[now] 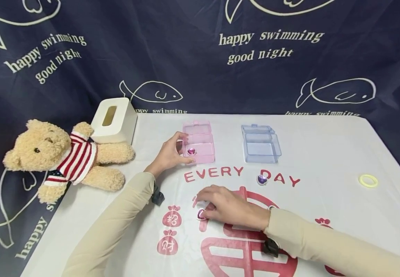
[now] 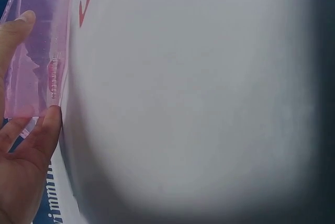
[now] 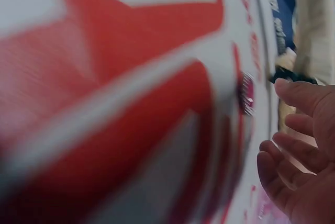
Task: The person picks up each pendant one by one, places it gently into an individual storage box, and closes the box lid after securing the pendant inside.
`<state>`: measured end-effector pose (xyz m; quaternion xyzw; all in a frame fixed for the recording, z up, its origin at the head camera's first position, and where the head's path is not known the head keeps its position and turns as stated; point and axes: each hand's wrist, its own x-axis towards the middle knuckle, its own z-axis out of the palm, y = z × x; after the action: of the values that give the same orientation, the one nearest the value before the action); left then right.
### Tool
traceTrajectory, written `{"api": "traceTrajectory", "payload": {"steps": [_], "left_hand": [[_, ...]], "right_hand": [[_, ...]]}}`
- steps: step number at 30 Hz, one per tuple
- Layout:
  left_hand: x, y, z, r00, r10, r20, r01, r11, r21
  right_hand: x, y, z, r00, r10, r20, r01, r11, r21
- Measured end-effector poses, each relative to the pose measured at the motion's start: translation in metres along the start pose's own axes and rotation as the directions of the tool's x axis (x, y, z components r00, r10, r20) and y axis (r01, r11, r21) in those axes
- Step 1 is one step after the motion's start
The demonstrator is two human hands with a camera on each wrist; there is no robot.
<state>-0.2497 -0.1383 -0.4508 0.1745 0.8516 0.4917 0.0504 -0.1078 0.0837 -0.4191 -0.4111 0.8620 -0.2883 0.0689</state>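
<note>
My left hand grips the left side of an open, see-through pink plastic box, thumb at its front and fingers at its side. Inside the box lies a magenta heart-shaped gem with a silvery rim, seen edge-on through the pink wall in the left wrist view. My right hand hovers low over the table at a second magenta gem. In the right wrist view its fingers are loosely bent and spread, and that gem sits just off the thumb tip.
A lidded blue box stands open right of the pink one. A purple gem lies on the red lettering. Farther right is a yellow ring. A teddy bear and a white tissue box occupy the left.
</note>
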Motion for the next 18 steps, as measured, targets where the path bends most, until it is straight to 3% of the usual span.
{"api": "traceTrajectory", "payload": {"steps": [7,18], "left_hand": [[0.000,0.000,-0.001,1.000,-0.003,-0.008,0.003,1.000,0.009],[0.003,-0.001,-0.001,1.000,0.010,0.016,-0.011,0.999,0.035]], "right_hand": [[-0.019,0.001,0.019,0.997,-0.077,0.001,0.077,0.989,-0.128],[-0.022,0.004,0.021,0.993,-0.120,-0.017,0.117,0.985,-0.127]]}}
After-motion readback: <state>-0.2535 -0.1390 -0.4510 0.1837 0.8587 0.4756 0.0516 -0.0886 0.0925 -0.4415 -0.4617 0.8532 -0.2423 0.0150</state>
